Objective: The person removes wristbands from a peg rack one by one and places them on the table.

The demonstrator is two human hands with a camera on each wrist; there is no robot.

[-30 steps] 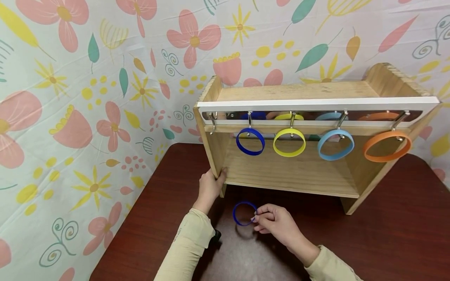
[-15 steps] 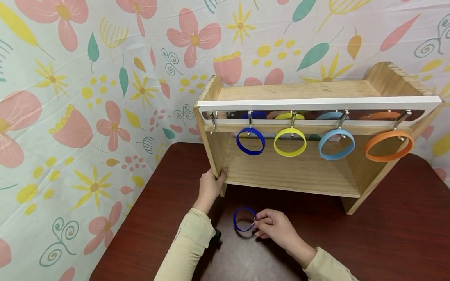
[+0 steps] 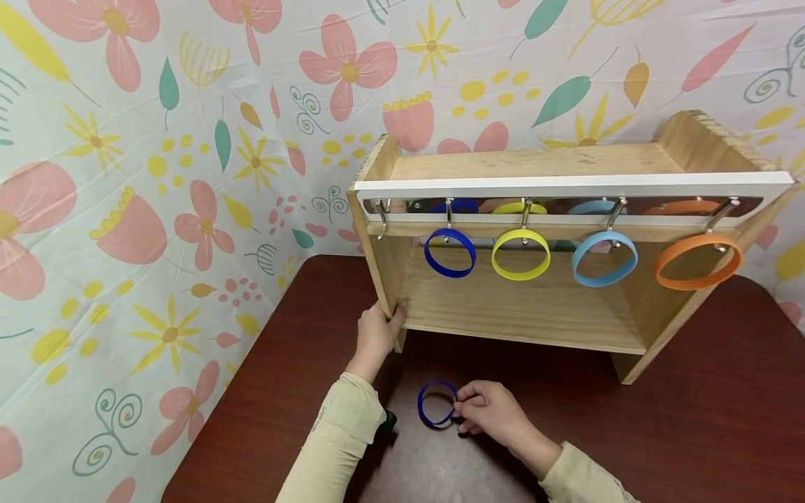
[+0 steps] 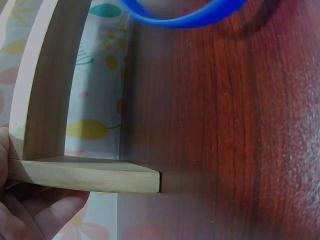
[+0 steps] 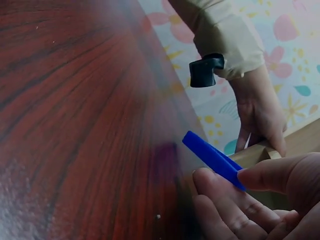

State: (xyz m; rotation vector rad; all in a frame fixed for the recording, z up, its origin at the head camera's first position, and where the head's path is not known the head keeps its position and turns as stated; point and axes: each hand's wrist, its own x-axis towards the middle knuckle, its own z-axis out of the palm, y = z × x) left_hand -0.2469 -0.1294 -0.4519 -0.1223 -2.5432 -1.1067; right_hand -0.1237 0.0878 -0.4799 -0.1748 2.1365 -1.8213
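The right grip [image 3: 493, 412] pinches a blue ring [image 5: 212, 159] at one side of its band, thumb and fingertip together on it, just above the bench [image 3: 723, 426] in front of the wooden rack [image 3: 522, 307]; so little is held that the ring could pivot or slip and drop. The left grip [image 3: 375, 339] is clamped on the rack's left side, low down, and an uneven pull there could tip the rack and shake the four hanging rings [image 3: 605, 281] on their hooks [image 3: 525, 213]. The bench is dark reddish-brown with visible grain, glossy and glaring nearest the person, so a fallen ring might slide. Behind and leftward, a creased pale cloth [image 3: 239, 175] carries pink flowers, yellow blooms and green leaves
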